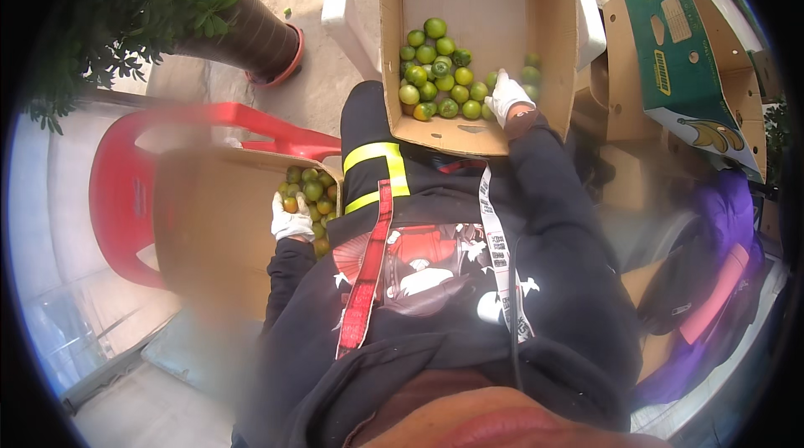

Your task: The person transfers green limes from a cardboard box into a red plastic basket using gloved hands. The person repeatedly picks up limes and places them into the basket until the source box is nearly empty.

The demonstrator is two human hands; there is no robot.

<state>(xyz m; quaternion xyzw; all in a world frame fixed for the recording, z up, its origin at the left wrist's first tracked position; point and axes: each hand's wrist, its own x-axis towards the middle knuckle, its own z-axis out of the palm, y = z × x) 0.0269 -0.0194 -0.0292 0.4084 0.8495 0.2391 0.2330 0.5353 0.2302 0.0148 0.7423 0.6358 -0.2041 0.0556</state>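
Note:
Green tomatoes (pixel 444 83), some tinged orange, lie in the near part of a cardboard box (pixel 480 141) before me. My right hand (pixel 507 97), in a white glove, reaches among them at the right; its fingertips touch the fruit, and whether they grip one cannot be told. To the left, a second cardboard box (pixel 213 197) holds more tomatoes (pixel 312 189), greener and orange mixed. Over that box is my left hand (pixel 292 219), also in a white glove, its fingers around an orange-green tomato (pixel 290 204).
A red plastic chair (pixel 119 197) stands behind the left box, and a white plastic chair or stool (pixel 342 14) is under the front one. A potted plant (pixel 270 49) stands at the upper left. On the right are a green banana carton (pixel 681 52) and a purple cloth (pixel 722 209).

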